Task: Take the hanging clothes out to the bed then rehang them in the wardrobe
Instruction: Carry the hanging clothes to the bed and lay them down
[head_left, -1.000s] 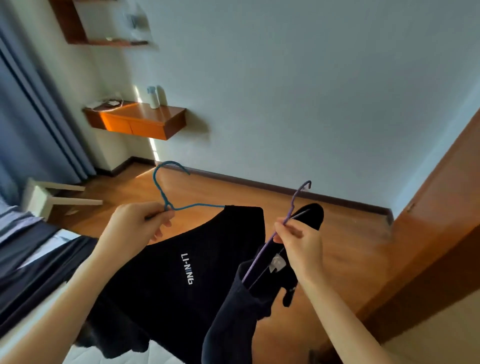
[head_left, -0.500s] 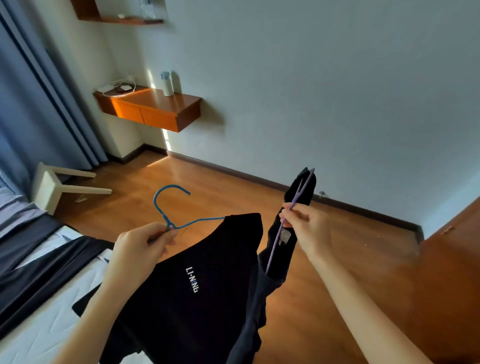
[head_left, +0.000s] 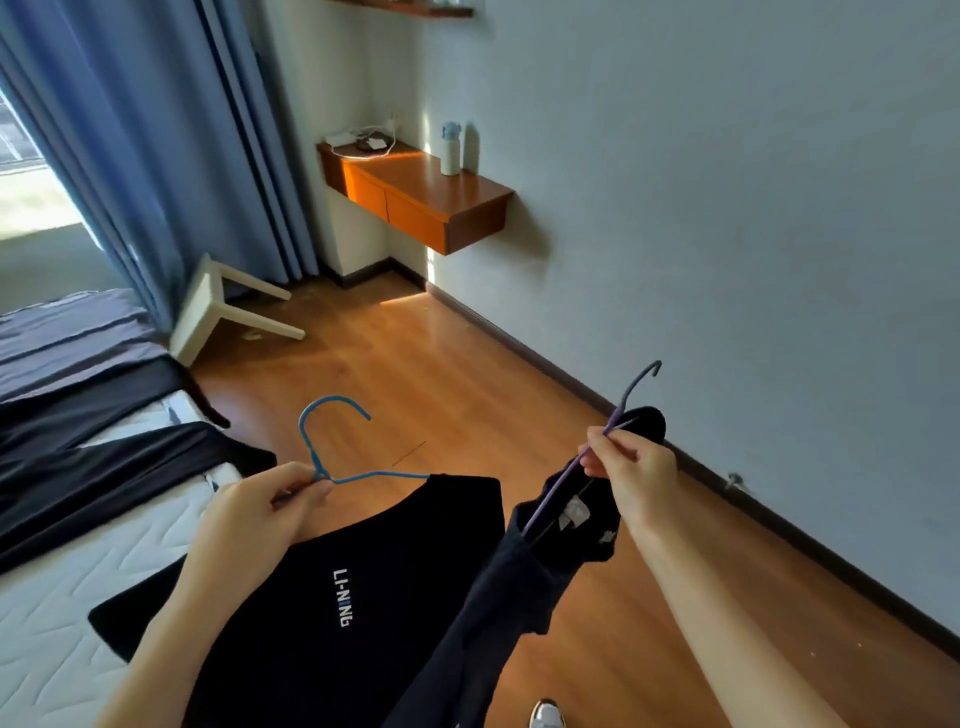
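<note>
My left hand (head_left: 260, 512) pinches the neck of a blue wire hanger (head_left: 332, 441) that carries a black T-shirt (head_left: 358, 587) with white lettering. The shirt hangs over the bed's edge. My right hand (head_left: 631, 480) grips the neck of a purple hanger (head_left: 631, 397) with a dark navy garment (head_left: 493, 613) draped from it. Both hangers are held in the air in front of me, about level. The bed (head_left: 57, 587) with a white quilted mattress lies at the lower left. The wardrobe is out of view.
Dark clothes (head_left: 98, 462) lie across the bed. A white stool (head_left: 218, 312) lies tipped over by the blue curtain (head_left: 171, 135). A wooden wall shelf (head_left: 421, 192) holds a bottle (head_left: 451, 148) and cables. Wooden floor (head_left: 441, 374) runs along the wall on the right.
The view has swung left toward the bed and curtain; the wardrobe panel at the right has left the frame. Both hands still hold their hangers, now nearer the bed.
</note>
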